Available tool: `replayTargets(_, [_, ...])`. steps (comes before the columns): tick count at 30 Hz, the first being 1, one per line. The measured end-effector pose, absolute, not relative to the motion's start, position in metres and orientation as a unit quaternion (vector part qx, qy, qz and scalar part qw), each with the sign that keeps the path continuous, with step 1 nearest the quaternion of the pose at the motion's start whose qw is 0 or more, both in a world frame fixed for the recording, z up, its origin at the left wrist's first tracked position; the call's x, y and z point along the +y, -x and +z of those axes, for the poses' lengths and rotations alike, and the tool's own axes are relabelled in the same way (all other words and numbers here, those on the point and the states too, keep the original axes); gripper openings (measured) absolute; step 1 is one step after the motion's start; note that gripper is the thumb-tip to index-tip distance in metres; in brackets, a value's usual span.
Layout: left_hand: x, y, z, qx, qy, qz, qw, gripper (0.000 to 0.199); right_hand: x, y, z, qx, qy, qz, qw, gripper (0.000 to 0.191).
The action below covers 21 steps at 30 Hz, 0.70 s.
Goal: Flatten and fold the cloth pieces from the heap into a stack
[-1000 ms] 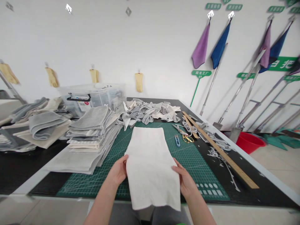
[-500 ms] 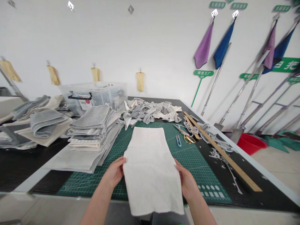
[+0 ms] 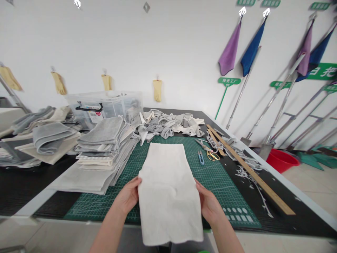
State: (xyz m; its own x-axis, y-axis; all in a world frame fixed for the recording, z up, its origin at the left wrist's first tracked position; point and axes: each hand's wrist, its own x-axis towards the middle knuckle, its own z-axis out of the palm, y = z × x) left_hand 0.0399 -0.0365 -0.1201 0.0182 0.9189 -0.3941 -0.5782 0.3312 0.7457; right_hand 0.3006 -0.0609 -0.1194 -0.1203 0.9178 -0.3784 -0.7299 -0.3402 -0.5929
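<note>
A white cloth lies lengthwise over the green cutting mat, its near end reaching past the table's front edge. My left hand pinches the cloth's left edge, thumb on top and the other fingers partly hidden. On the opposite edge, my right hand grips the cloth the same way, its fingertips partly under the fabric. Between the hands the cloth has a small ripple. Blue thread snips and gold-handled scissors rest on the mat beyond my right hand.
Stacked grey and white cloths stand at the left, before a clear plastic box. Crumpled scraps lie at the back. A long wooden ruler runs along the right, beside white cords. A red bucket is beyond the table.
The cloth's near end has shifted slightly left and down, and a ripple has formed near its middle. My right hand has moved slightly inward; both hands keep their hold.
</note>
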Motion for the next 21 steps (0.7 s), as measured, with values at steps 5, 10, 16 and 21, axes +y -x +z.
replayTargets(5, [-0.035, -0.03, -0.127, 0.656, -0.49, 0.427, 0.383, 0.011, -0.064, -0.3, -0.121, -0.191, 0.386, 0.718, 0.547, 0.023])
replayTargets(10, [-0.041, -0.03, -0.116, 0.765, -0.601, 0.193, 0.129, 0.014, -0.067, -0.295, -0.126, -0.249, 0.433, 0.659, 0.562, 0.009])
replayTargets(16, [-0.044, -0.032, -0.115, 0.795, -0.575, 0.151, 0.12, 0.021, -0.068, -0.297, -0.13, -0.36, 0.546, 0.522, 0.548, 0.018])
replayTargets(21, [-0.041, -0.024, -0.125, 0.699, -0.525, 0.382, 0.299, 0.033, -0.07, -0.307, -0.128, -0.522, 0.681, 0.256, 0.445, 0.014])
